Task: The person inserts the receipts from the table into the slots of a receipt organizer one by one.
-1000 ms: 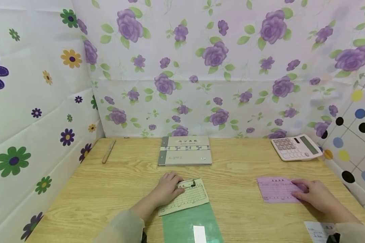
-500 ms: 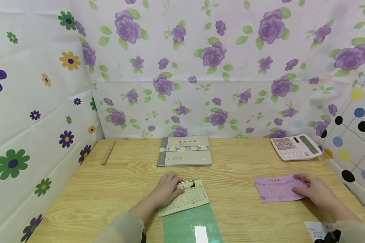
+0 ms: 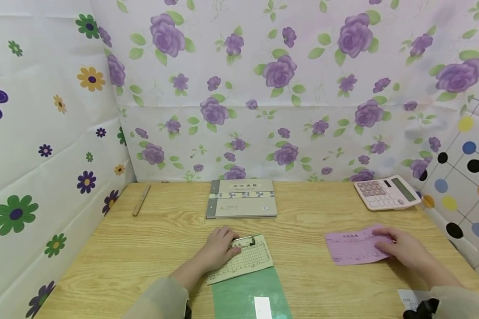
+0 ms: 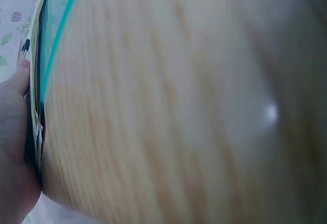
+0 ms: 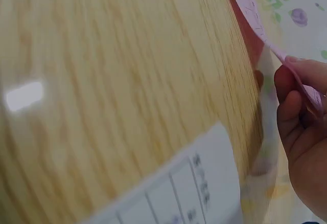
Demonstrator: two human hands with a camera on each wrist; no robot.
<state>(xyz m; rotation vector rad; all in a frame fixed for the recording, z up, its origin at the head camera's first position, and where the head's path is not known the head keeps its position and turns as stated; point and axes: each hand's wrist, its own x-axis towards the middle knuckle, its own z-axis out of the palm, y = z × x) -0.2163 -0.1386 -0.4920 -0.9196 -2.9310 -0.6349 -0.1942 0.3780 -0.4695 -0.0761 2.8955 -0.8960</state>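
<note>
My left hand [image 3: 220, 249] lies over the upper left of a green clipboard [image 3: 239, 292], with its thumb on a stack of pale yellow printed forms [image 3: 249, 261]. The clipboard's metal wire clip [image 3: 243, 239] shows beside the thumb, partly covered by the hand. In the left wrist view, the left thumb [image 4: 21, 73] rests on the paper face. My right hand [image 3: 403, 248] pinches the right end of a pink printed form [image 3: 353, 248] between thumb and fingers. The right wrist view shows the pink form [image 5: 248, 4] bending upward towards the pinch.
A white printed slip [image 3: 409, 299] lies at the front right, partly under the right sleeve. Along the back are a ledger book [image 3: 245, 201], a pink calculator [image 3: 385, 192] at the right and a thin wooden-handled tool [image 3: 141, 201] at the left. Patterned cloth walls surround the wooden table.
The right hand has lifted the gripped end of the pink form and carried it left, towards the clipboard. The left hand and clipboard stay where they were.
</note>
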